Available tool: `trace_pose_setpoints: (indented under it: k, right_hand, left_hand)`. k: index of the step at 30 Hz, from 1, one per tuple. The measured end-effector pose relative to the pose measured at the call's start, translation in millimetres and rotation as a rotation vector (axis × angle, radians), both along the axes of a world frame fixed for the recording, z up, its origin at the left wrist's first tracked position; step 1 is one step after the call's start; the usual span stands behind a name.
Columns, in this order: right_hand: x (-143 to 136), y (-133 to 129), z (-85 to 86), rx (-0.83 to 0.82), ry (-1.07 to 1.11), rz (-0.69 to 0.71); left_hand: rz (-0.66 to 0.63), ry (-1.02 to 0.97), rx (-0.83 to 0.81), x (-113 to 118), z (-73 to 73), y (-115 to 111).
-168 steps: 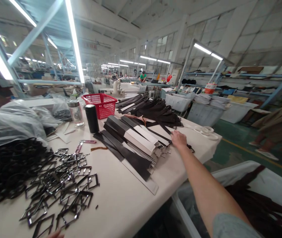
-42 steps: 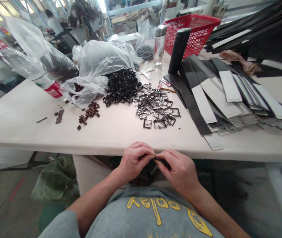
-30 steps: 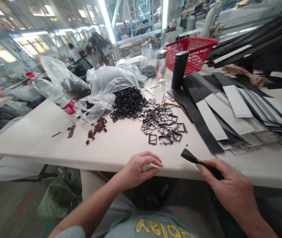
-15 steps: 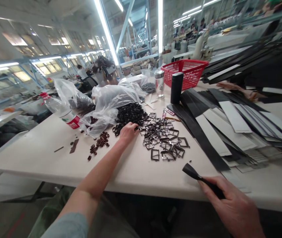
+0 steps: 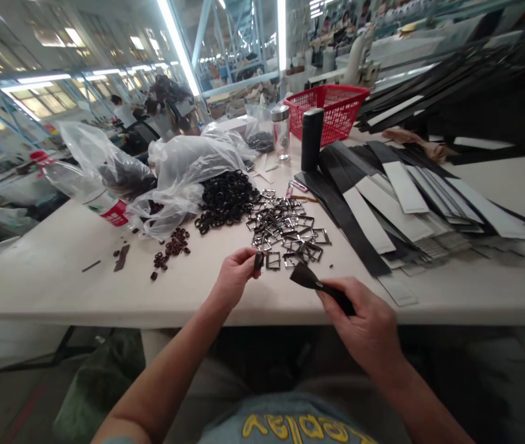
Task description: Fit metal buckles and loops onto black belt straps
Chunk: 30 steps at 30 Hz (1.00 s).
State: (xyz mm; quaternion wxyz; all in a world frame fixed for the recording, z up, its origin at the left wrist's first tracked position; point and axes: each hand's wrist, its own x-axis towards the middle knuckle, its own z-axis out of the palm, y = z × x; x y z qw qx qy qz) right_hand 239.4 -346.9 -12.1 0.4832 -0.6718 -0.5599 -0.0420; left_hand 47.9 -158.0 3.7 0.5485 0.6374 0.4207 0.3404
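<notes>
Between the fingertips of my left hand (image 5: 236, 275) is a small black loop (image 5: 259, 260), the same kind as those in the black pile behind it. My right hand (image 5: 365, 314) is closed round a folded black strap (image 5: 307, 277), whose flared end points left toward that loop. A gap separates the strap from the loop. Metal buckles (image 5: 285, 227) lie heaped just beyond both hands. Farther back sits the pile of black loops (image 5: 228, 196). Smaller brown loops (image 5: 174, 245) are scattered to the left.
Plastic bags (image 5: 183, 163) and a bottle with a red label (image 5: 100, 203) stand at the left. A red basket (image 5: 327, 111), a glass jar (image 5: 281, 132) and a black cylinder (image 5: 312, 139) are at the back. Black and white strips (image 5: 373, 216) cover the right side.
My left hand has come back from the black pile toward me with a loop in its fingers. My right hand has moved left with the strap, closer to it. The view has shifted.
</notes>
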Motion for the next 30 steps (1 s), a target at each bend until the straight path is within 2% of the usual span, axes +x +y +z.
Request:
trace_pose_setpoints:
  k: [3,5,10,15,18,22,26,30]
  right_hand:
    - [-18,10,8.5,0.060,-0.045,0.036]
    - [-26,13,9.5,0.075,-0.074,0.065]
    - [-32,7,5.7,0.039,-0.105,0.107]
    - [-26,4,2.0,0.109,-0.016,0.060]
    - [-24,3,0.7,0.101,-0.073,0.028]
    - [-25,-2,0.8,0.055,-0.176,0.074]
    - [-23,-7,1.2,0.076,-0.222,0.097]
    - [-19,-13,-0.2,0.088,-0.153,0.235]
  left_hand:
    - [-0.025,-0.331,-0.341,17,3.5,-45]
    - [-0.016,-0.426,-0.455,26,4.4,-62]
    - [0.029,-0.533,-0.619,37,2.1,-75]
    - [0.020,-0.569,-0.663,38,3.3,-78]
    - [0.017,-0.564,-0.679,40,5.4,-82]
    - [0.015,-0.550,-0.643,40,6.1,-87]
    - [-0.018,-0.490,-0.556,36,4.7,-91]
    - [-0.123,-0.365,-0.569,30,7.3,-88]
